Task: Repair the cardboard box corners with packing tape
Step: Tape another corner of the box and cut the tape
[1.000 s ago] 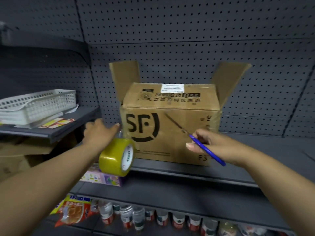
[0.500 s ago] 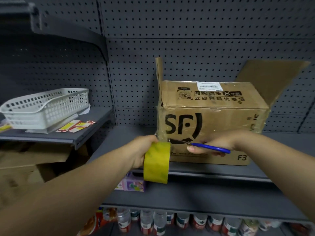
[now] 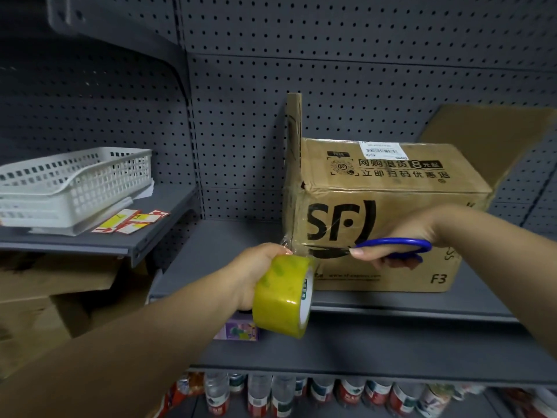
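Observation:
A brown cardboard box [image 3: 391,191] with a black logo stands on a grey shelf, its two side flaps up. Clear tape shines across its front left corner. My left hand [image 3: 253,270] grips a yellowish roll of packing tape [image 3: 283,295] at the box's lower left corner, and a strip runs from the roll onto the box. My right hand [image 3: 401,239] holds blue-handled scissors [image 3: 394,247] flat against the box front, blades pointing left toward the strip by the roll.
A white plastic basket [image 3: 75,182] and red-yellow price tags [image 3: 129,221] lie on a lower grey shelf at left. Cardboard [image 3: 45,297] is stacked beneath it. Bottles [image 3: 271,393] line the bottom shelf. A small purple pack [image 3: 238,330] sits behind the roll. Pegboard backs everything.
The view has shifted left and closer to the box. My left hand brought the tape roll up to the box's left corner; my right hand laid the scissors level, blades toward the tape.

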The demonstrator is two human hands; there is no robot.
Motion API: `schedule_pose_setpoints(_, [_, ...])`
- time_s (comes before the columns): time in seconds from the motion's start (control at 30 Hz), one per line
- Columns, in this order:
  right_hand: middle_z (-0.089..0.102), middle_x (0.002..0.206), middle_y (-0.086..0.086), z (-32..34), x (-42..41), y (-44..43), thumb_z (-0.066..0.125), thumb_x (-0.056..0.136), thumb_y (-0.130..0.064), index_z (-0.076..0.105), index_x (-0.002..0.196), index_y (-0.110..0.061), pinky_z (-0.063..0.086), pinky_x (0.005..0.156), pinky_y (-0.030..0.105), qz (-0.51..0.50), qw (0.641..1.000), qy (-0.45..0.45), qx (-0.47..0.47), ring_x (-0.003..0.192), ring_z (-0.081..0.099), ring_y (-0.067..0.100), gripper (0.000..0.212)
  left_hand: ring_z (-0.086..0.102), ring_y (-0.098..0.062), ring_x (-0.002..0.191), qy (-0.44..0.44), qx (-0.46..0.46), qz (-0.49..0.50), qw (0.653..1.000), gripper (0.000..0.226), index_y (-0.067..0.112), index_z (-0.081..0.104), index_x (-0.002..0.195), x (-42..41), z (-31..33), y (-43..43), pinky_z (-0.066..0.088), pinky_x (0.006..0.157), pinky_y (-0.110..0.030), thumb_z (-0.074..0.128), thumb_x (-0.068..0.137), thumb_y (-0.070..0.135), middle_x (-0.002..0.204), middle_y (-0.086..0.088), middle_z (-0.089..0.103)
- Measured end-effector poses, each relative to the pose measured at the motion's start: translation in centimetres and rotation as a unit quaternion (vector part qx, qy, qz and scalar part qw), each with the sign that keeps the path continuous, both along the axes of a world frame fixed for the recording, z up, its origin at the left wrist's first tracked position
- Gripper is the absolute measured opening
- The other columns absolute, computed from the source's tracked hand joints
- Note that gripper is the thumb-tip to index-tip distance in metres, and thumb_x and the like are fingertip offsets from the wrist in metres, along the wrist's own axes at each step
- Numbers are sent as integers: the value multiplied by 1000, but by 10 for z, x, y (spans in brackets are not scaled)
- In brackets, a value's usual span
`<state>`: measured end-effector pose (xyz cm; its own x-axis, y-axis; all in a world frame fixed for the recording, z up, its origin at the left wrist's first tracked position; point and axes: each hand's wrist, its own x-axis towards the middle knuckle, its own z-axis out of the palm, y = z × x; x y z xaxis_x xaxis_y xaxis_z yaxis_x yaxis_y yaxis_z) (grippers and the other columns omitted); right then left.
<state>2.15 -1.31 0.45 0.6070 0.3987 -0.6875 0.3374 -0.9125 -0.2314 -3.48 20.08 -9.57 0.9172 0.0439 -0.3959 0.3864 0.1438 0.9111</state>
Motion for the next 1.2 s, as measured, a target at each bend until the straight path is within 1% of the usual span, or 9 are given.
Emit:
schedule_pose_setpoints(0.17, [45, 63, -1, 3, 5, -7, 38, 64, -68, 49, 79, -13, 39, 58, 21, 7, 1000, 13, -1, 53, 40, 11, 58, 60, -20, 46, -5, -15, -6, 1000, 11, 19, 63, 76, -3, -4, 3, 51, 49, -27, 58, 83, 27, 51, -4, 62])
schedule_pose_setpoints(0.3, [45, 64, -2, 0, 6, -6, 38, 65, -68, 51, 81, -13, 39, 58, 21, 19, 1000, 16, -3, 54, 41, 11, 58, 59, -20, 47, -5, -17, -7, 1000, 13, 20, 63, 74, -4, -3, 3, 51, 50, -26, 58, 84, 27, 51, -3, 61])
schedule_pose_setpoints(0.5, [44, 62, 0, -17, 9, 7, 38, 63, -72, 51, 79, -12, 36, 54, 23, 6, 997, 16, 74, 52, 39, 13, 63, 58, -21, 49, 8, -13, -15, 1000, 17, 17, 61, 71, -5, -2, 0, 50, 53, -26, 57, 83, 28, 51, -4, 60])
schedule_pose_setpoints(0.67, [44, 60, 0, -20, 14, 22, 35, 62, -75, 51, 77, -12, 35, 53, 25, 20, 997, 3, 76, 50, 39, 14, 66, 58, -24, 53, 10, -7, 0, 1000, 14, 15, 61, 76, -2, -2, -3, 50, 55, -29, 57, 84, 27, 55, -6, 60])
schedule_pose_setpoints(0.77, [46, 55, 0, -22, 13, 28, 31, 63, -76, 51, 70, -14, 39, 55, 25, 49, 995, -41, 80, 46, 41, 13, 65, 58, -23, 49, 19, -9, 9, 1000, 17, 13, 61, 73, 0, 0, -5, 51, 51, -28, 57, 85, 25, 52, -6, 59])
schedule_pose_setpoints(0.9, [49, 53, 2, -28, 11, 33, 27, 59, -78, 53, 66, -14, 45, 65, 31, 87, 988, -100, 82, 45, 44, 13, 69, 57, -21, 39, 28, -14, 19, 999, 22, 11, 60, 69, 0, 5, -5, 51, 41, -25, 56, 86, 24, 47, -6, 59])
schedule_pose_setpoints(1.03, [52, 55, 0, -35, 11, 43, 25, 73, -75, 57, 72, -14, 45, 60, 24, 68, 990, -98, 76, 47, 47, 11, 69, 59, -20, 37, 27, -9, 7, 1000, 20, 9, 61, 73, -3, 10, -9, 51, 39, -26, 59, 85, 25, 45, -6, 62])
schedule_pose_setpoints(1.13, [52, 53, 0, -37, 12, 48, 23, 58, -82, 57, 70, -14, 46, 66, 28, 77, 989, -112, 61, 47, 48, 13, 76, 60, -21, 41, 30, 0, 10, 1000, 20, 9, 62, 75, -4, 13, -11, 52, 42, -27, 59, 85, 26, 48, -7, 63])
schedule_pose_setpoints(1.2, [53, 52, 0, -38, 13, 48, 24, 55, -84, 55, 67, -15, 47, 66, 28, 78, 987, -128, 62, 45, 48, 13, 76, 60, -21, 42, 34, 8, 18, 999, 19, 9, 62, 76, -5, 14, -11, 53, 43, -27, 59, 85, 26, 48, -7, 63])
